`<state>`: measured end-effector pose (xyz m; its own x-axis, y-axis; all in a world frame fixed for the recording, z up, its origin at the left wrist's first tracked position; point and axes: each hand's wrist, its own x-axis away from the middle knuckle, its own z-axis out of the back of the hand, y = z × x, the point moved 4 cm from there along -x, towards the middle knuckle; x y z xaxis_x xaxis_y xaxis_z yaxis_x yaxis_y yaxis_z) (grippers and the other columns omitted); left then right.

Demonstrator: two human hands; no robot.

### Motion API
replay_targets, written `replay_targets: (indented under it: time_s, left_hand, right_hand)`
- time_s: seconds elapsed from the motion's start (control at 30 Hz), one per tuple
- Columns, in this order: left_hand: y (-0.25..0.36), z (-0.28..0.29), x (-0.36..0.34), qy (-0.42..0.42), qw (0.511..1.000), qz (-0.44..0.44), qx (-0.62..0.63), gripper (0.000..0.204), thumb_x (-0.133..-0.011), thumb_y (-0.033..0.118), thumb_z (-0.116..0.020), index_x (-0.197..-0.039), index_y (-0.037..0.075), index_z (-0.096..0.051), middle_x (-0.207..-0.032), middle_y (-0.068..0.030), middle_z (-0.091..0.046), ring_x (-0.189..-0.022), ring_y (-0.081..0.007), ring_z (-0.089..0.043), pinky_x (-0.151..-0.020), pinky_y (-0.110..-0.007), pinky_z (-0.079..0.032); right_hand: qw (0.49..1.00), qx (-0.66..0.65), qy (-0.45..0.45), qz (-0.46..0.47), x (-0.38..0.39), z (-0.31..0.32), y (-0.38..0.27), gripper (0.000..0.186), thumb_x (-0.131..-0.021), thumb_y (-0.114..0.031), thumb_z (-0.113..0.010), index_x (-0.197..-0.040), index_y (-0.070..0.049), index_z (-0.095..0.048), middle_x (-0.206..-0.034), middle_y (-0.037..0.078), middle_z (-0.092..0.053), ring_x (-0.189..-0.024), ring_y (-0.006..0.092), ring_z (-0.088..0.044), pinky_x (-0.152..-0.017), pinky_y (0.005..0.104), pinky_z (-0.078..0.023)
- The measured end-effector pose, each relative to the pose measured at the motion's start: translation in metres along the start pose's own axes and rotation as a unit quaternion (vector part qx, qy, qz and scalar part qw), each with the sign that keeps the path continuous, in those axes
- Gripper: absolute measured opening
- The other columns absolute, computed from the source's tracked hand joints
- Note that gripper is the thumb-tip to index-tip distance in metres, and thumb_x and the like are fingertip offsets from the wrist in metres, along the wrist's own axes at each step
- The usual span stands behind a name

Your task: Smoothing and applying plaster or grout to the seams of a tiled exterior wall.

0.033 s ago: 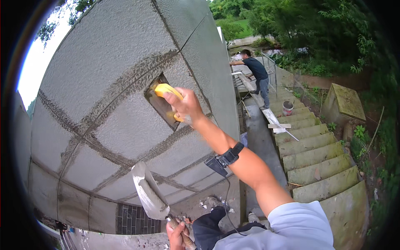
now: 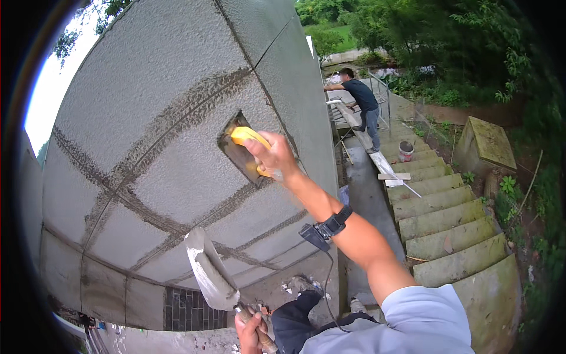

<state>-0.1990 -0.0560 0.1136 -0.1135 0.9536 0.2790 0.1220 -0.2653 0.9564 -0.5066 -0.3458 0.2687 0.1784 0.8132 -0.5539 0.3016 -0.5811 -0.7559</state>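
Your right hand (image 2: pixel 276 156) has the yellow-handled float (image 2: pixel 240 152), left of centre

The float sits just above and left of frame centre, its plate seeming to lie against the grey wall (image 2: pixel 177 159); whether the whole face touches, the view does not show. Its long axis runs steeply from upper left to lower right, the handle set along it. Your right fingers close round that handle from the right side, so the plate lies beyond them, to their left, and shows past them at both ends. Your right forearm (image 2: pixel 362 239) reaches in from the lower right, at a flatter slant than the plate. Your left hand (image 2: pixel 250 331) is well apart, at the bottom edge, its fingers wrapped round the handle of the trowel (image 2: pixel 216 280). The trowel's blade points to the upper left from them, below the float and clear of it.
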Motion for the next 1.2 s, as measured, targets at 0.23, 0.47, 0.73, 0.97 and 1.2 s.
replay_targets:
  time_s: [0.23,0.47,0.73,0.97,1.2]
  left_hand:
    - [-0.004,0.006,-0.012,-0.013,1.0,-0.019,-0.011,0.019,-0.086,0.01,-0.067,-0.095,0.008,-0.05,-0.063,-0.0031,-0.054,-0.044,-0.0124,-0.049,-0.038,-0.023,-0.041]
    - [-0.023,0.008,-0.034,-0.064,0.996,0.062,0.008,0.025,-0.081,0.008,-0.07,-0.087,0.005,-0.047,-0.056,-0.0033,-0.047,-0.04,-0.0149,-0.049,-0.038,-0.029,-0.044]
    - [-0.011,0.014,-0.03,-0.049,0.99,0.052,-0.119,0.024,-0.087,0.021,-0.069,-0.092,0.007,-0.05,-0.054,-0.005,-0.052,-0.03,-0.0161,-0.044,-0.027,-0.026,-0.032]
    - [-0.022,0.028,-0.028,-0.004,0.993,0.092,-0.074,0.032,-0.089,0.023,-0.065,-0.107,0.009,-0.043,-0.055,-0.008,-0.051,-0.026,-0.0207,-0.044,-0.021,-0.03,-0.032]
    - [-0.014,0.01,-0.041,-0.047,0.994,0.068,-0.072,0.027,-0.086,0.021,-0.069,-0.097,0.007,-0.049,-0.057,-0.0043,-0.053,-0.036,-0.0137,-0.046,-0.03,-0.024,-0.036]
  right_hand:
    - [0.98,0.037,0.183,-0.063,0.073,0.163,0.075,0.038,-0.091,-0.041,-0.063,-0.086,-0.004,-0.061,-0.06,-0.004,-0.047,-0.053,0.0034,-0.043,-0.046,0.0214,-0.036]
    - [0.927,0.295,0.208,0.099,0.05,0.184,0.116,0.051,-0.091,-0.047,-0.063,-0.071,-0.001,-0.056,-0.055,0.008,-0.048,-0.049,0.0176,-0.047,-0.048,0.0349,-0.038]
    - [0.889,0.297,0.239,0.254,-0.036,0.152,0.057,0.052,-0.091,-0.051,-0.062,-0.074,-0.002,-0.059,-0.056,0.009,-0.051,-0.05,0.0223,-0.052,-0.05,0.0356,-0.041]
    - [0.94,0.104,0.248,0.21,-0.09,0.151,0.03,0.057,-0.093,-0.055,-0.059,-0.066,-0.005,-0.052,-0.05,0.0,-0.045,-0.046,0.0086,-0.047,-0.043,0.0288,-0.037]
    - [0.931,0.231,0.206,0.192,-0.009,0.17,0.083,0.051,-0.091,-0.05,-0.063,-0.073,-0.002,-0.057,-0.054,0.005,-0.052,-0.048,0.0156,-0.054,-0.047,0.0312,-0.041]
